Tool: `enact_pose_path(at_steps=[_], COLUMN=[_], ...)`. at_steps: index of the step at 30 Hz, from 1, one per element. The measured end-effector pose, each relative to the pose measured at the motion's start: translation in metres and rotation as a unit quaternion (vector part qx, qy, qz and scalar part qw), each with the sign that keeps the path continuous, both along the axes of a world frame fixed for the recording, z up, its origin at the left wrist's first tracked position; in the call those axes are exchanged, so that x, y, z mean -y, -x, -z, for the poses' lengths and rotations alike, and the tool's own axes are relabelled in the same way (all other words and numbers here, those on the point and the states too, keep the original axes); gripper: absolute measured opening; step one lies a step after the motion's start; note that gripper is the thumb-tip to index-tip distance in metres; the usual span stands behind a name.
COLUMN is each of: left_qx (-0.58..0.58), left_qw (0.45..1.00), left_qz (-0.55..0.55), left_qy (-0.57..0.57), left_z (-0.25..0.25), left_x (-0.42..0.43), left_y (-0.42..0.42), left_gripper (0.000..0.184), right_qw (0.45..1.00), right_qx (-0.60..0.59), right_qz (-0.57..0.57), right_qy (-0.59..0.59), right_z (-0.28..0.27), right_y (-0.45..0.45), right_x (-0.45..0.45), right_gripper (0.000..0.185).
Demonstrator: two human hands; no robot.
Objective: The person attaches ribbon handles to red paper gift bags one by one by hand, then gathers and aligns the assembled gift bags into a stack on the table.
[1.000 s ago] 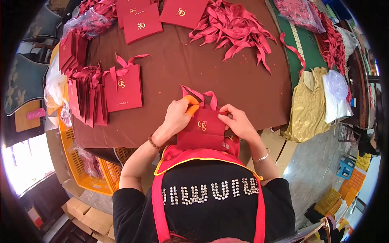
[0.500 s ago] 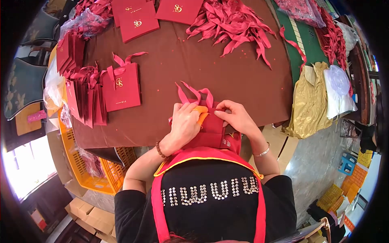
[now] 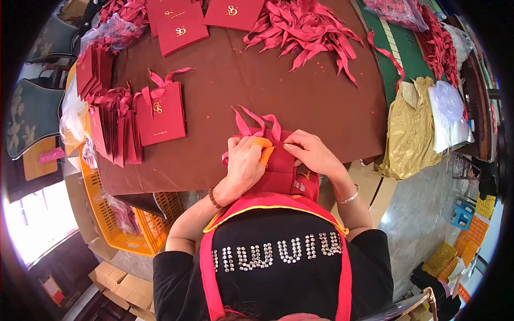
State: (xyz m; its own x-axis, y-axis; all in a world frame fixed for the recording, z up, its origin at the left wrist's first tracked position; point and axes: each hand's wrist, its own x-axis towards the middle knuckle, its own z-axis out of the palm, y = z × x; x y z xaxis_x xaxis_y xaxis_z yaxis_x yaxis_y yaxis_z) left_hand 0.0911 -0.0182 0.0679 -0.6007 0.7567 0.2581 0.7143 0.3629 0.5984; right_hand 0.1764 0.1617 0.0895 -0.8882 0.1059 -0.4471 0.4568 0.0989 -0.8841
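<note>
At the table's near edge, a dark red paper bag [image 3: 279, 165] lies in front of me, with pink ribbon [image 3: 257, 122] looping up from its far side. My left hand [image 3: 245, 161] is closed over the bag's left part, around an orange curved piece [image 3: 263, 143] that looks like a tool handle; its working end is hidden. Thumb and fingers of my right hand [image 3: 311, 154] pinch together at the bag's upper right edge. Whatever small part lies between those fingertips is too small to make out. The two hands are a short gap apart.
Finished-looking red bags [image 3: 163, 115] with ribbons stand at the table's left. A heap of loose ribbons [image 3: 305, 35] lies at the back, near flat red bags [image 3: 182, 29]. A gold plastic bag [image 3: 409, 128] sits right; an orange crate [image 3: 115, 224] stands below left.
My right hand has shifted very slightly at the bag's edge, its fingers a little more drawn together. My left hand keeps its hold on the orange piece. The view has tilted slightly.
</note>
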Motion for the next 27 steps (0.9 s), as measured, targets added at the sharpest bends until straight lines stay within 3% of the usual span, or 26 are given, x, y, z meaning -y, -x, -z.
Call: enact_pose_path(at_steps=[19, 27], left_qx=[0.023, -0.030], left_qw=[0.999, 0.999], left_qz=[-0.046, -0.012], left_qy=[0.012, 0.031], left_z=[-0.006, -0.006], left_x=[-0.002, -0.005], left_y=[-0.003, -0.008], left_gripper=[0.007, 0.008], right_qw=[0.998, 0.997], right_qx=[0.022, 0.011], right_qz=[0.028, 0.042], right_qy=[0.055, 0.068], right_z=[0.014, 0.017], right_y=[-0.006, -0.010], right_x=[0.002, 0.003], right_gripper=[0.023, 0.022])
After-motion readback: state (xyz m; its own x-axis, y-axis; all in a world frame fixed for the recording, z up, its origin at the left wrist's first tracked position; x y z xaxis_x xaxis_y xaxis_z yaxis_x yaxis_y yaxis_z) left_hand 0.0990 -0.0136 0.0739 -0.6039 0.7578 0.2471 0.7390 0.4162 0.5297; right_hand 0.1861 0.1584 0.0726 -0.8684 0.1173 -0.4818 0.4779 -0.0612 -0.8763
